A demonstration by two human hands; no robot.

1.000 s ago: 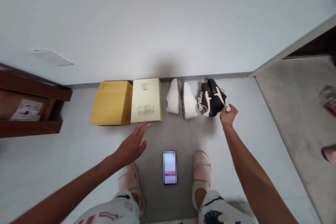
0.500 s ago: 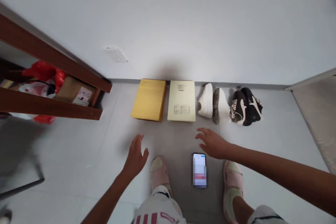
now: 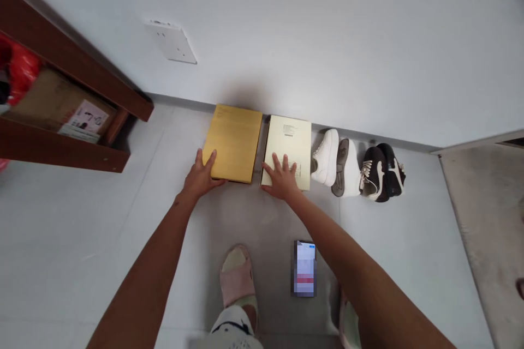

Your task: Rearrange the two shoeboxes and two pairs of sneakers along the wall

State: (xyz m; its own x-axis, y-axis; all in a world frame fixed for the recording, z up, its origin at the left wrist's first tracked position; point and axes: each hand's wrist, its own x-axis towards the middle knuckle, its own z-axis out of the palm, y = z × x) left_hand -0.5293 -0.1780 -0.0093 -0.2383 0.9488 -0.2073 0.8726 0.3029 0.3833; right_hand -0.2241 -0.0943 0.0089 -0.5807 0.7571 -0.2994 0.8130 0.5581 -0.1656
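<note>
My left hand (image 3: 200, 177) rests with spread fingers against the lower left edge of a flat yellow box (image 3: 234, 143). My right hand (image 3: 281, 177) lies with spread fingers on the lower part of a pale cream box (image 3: 289, 144) printed with small labels. Both boxes lie flat on the floor against the wall, side by side. To their right stand a pair of white sneakers (image 3: 336, 163) and a pair of black-and-white sneakers (image 3: 380, 173). A phone (image 3: 304, 268) with a blurred screen lies on the floor below my right forearm.
A wooden shelf (image 3: 67, 144) at the left holds a cardboard parcel (image 3: 53, 103) and a red bag (image 3: 20, 71). A wall plate (image 3: 172, 42) sits above the skirting. My pink slipper (image 3: 236, 278) is near the phone, and a grey mat (image 3: 478, 229) lies at the right.
Both hands have moved forward from above the floor and now touch the two boxes. My view has also tilted slightly, shifting the shelf and boxes in the picture.
</note>
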